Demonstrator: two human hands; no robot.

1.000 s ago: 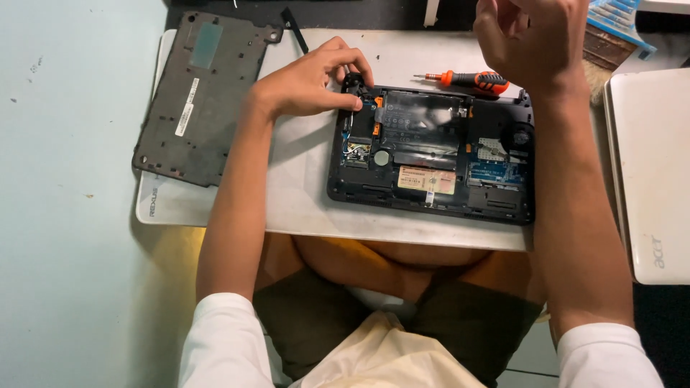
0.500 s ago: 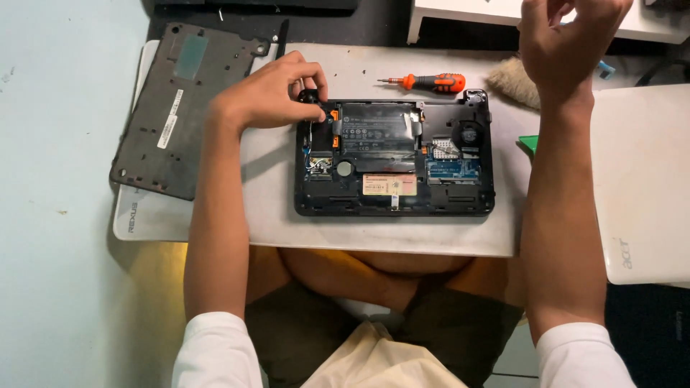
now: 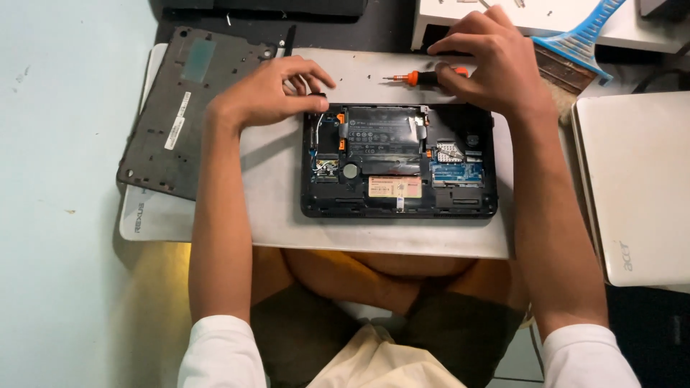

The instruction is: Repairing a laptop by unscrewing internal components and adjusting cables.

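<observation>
One opened laptop [image 3: 399, 162] lay between the hands. Left hand [image 3: 269, 93] pinched its top-left corner; right hand [image 3: 489, 61] covered one screwdriver [image 3: 411, 77], grip unclear. One cover [image 3: 194, 108] lay left, bare table [image 3: 273, 187] near.

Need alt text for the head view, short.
Seen from above, a seated person's left hand rests at the top-left corner of an opened laptop with its internals exposed, while the right hand touches an orange screwdriver behind it. The removed bottom cover lies to the left.
</observation>
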